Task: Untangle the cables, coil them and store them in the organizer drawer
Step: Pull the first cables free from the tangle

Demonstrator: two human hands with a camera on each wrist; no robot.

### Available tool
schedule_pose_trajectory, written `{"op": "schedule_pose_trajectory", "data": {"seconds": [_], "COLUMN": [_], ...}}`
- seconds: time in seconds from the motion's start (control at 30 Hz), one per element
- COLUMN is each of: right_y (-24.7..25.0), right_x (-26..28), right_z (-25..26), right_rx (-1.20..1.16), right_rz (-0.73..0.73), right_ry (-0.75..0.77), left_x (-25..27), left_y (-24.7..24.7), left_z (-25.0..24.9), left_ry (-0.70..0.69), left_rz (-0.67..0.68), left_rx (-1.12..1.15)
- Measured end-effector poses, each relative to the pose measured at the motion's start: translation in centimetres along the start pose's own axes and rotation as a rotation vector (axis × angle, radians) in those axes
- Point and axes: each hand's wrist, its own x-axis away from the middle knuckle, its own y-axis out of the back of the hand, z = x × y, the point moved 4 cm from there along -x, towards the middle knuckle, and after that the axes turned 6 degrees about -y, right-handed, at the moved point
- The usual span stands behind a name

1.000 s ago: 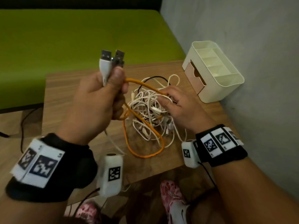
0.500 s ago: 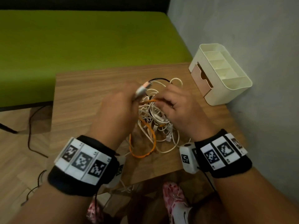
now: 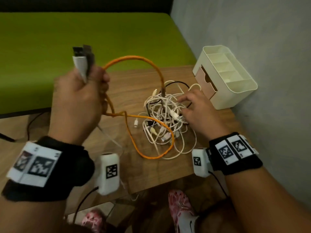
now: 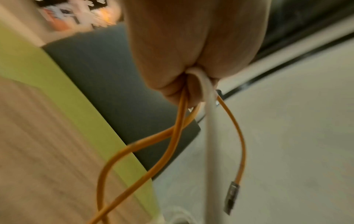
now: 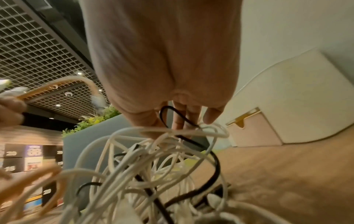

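Note:
A tangle of white and black cables (image 3: 165, 118) (image 5: 145, 163) lies on the wooden table (image 3: 131, 84). My left hand (image 3: 80, 98) is raised above the table's left part, gripping two USB plugs (image 3: 83, 63) and an orange cable (image 3: 134, 58) (image 4: 172, 136). That cable arches over to the tangle, and its free plug (image 4: 231, 197) dangles in the left wrist view. My right hand (image 3: 195, 111) rests on the right side of the tangle with fingers (image 5: 191, 116) spread straight. The cream organizer (image 3: 235, 78) stands at the table's back right, its pink drawer (image 3: 204, 78) (image 5: 254, 130) closed.
A green sofa (image 3: 84, 34) runs behind the table, and a grey wall (image 3: 260, 39) rises right of the organizer. My feet in pink and white shoes (image 3: 181, 209) show below the table's near edge.
My left hand dropped to the tangle half a second ago and has risen again, pulling the orange cable up into a wide arch. My right hand moved to the tangle's right side.

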Motion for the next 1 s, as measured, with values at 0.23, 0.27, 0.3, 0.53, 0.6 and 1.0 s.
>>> {"op": "schedule_pose_trajectory", "data": {"seconds": [0.23,0.27,0.3,0.53,0.6,1.0], "right_y": [1.5,1.7,1.7,2.3,3.8,9.4], "right_x": [2.0,2.4,2.7,5.2,6.5,16.2], "right_z": [5.1,5.8,6.4,7.4,6.9,4.3], "right_rx": [-0.262,-0.314,-0.359,-0.396,-0.453,-0.374], "right_rz": [-0.085,-0.072,-0.045,0.059,0.163,0.48], "right_ry": [0.216,0.242,0.259,0.287,0.216,0.131], "left_x": [1.3,1.4,1.5,3.2,3.0,13.6], "left_y": [-1.9,-2.2,-2.5,-3.8,-3.3,-11.1], "left_z": [1.2,1.2,1.1,-1.8,-3.3,-13.5], "left_ry": [0.012,0.024,0.034,0.1,0.052,0.273], "left_rz": [0.225,0.248,0.266,0.341,0.228,0.371], "left_rx": [-0.222,-0.204,-0.179,0.001,-0.018,0.495]}}
